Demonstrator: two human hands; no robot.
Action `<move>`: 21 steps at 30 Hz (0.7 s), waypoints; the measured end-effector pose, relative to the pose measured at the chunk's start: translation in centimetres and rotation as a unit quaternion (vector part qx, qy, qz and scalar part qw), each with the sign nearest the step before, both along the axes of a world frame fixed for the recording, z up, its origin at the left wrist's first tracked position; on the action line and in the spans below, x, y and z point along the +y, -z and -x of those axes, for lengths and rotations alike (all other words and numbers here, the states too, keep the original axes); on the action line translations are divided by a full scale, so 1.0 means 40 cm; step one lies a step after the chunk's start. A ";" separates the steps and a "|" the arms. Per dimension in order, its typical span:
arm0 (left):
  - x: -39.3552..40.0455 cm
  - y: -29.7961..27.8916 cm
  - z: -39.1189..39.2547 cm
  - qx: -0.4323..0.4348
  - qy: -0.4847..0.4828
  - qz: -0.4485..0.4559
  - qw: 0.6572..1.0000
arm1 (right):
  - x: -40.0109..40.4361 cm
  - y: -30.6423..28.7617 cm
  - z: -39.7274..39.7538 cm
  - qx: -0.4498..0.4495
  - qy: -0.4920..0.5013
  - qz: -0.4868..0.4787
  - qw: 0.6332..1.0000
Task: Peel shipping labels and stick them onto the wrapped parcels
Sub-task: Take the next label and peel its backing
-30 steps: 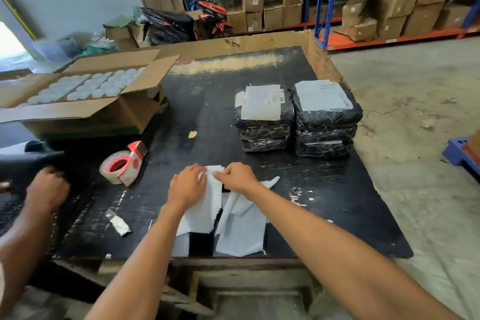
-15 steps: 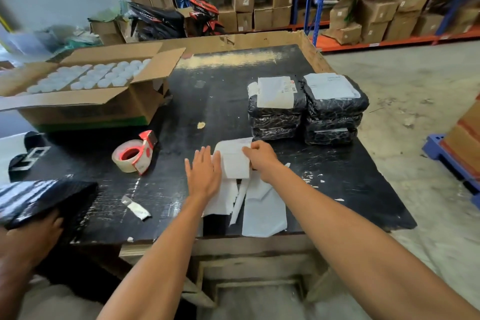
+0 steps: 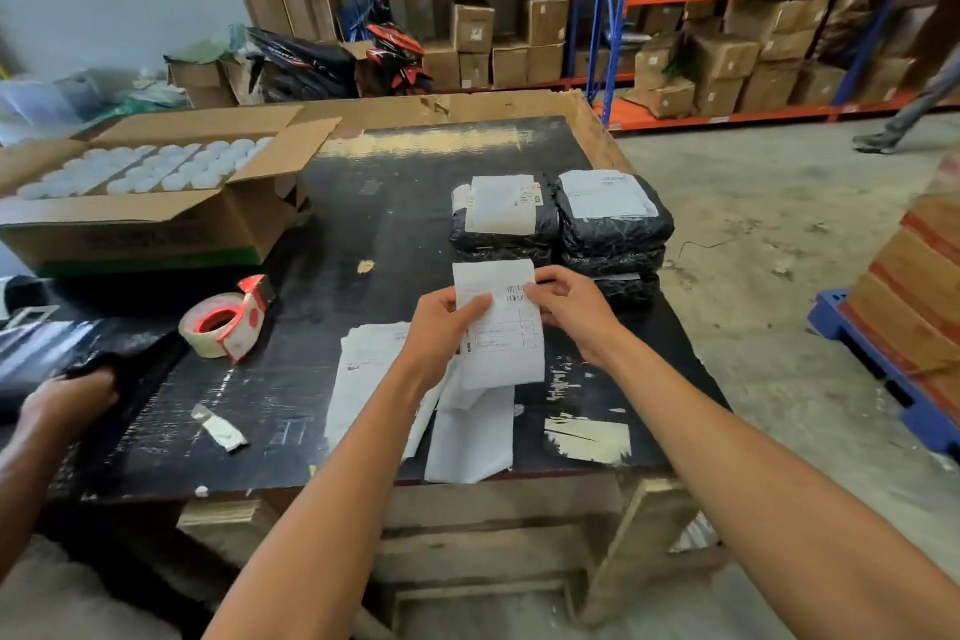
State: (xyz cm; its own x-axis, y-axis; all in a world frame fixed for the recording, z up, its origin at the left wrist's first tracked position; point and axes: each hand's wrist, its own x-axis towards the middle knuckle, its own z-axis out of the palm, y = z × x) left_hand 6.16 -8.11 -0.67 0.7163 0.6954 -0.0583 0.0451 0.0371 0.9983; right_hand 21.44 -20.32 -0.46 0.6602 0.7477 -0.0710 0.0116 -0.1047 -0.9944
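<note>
Both my hands hold one white shipping label (image 3: 501, 333) lifted above the black table (image 3: 395, 218). My left hand (image 3: 441, 327) pinches its left edge and my right hand (image 3: 569, 309) pinches its right edge near the barcode. Loose label sheets and backing papers (image 3: 374, 369) lie on the table under my hands. Two stacks of black wrapped parcels (image 3: 613, 229) stand just beyond, each top parcel bearing a white label; the left stack (image 3: 501, 234) sits right behind the held label.
A red tape dispenser (image 3: 226, 322) lies at the left. An open carton of white lids (image 3: 150, 203) stands at the far left. Another person's hand (image 3: 72, 395) holds black wrap at the left edge. A blue pallet with boxes (image 3: 893, 343) stands on the floor to the right.
My hands have lifted one label off the paper pile and now hold it up together. The other person's hand at the left has shifted on the black wrap.
</note>
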 end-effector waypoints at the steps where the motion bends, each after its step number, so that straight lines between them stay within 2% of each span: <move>1: -0.010 -0.001 -0.009 -0.003 -0.007 0.017 1.000 | -0.012 0.000 -0.011 -0.016 -0.008 0.003 1.000; 4: -0.038 -0.011 -0.035 -0.005 -0.014 0.061 0.998 | -0.050 -0.007 -0.032 -0.071 -0.047 0.020 0.996; 10: -0.045 -0.011 -0.054 0.033 -0.007 0.032 0.999 | -0.085 -0.008 -0.060 -0.086 -0.042 0.007 0.995; 16: -0.056 -0.013 -0.056 0.048 0.006 0.017 0.999 | -0.094 -0.016 -0.067 -0.165 -0.041 0.037 0.985; 21: -0.045 -0.016 -0.055 0.056 0.003 0.000 0.998 | -0.096 -0.019 -0.066 -0.191 -0.054 0.042 0.979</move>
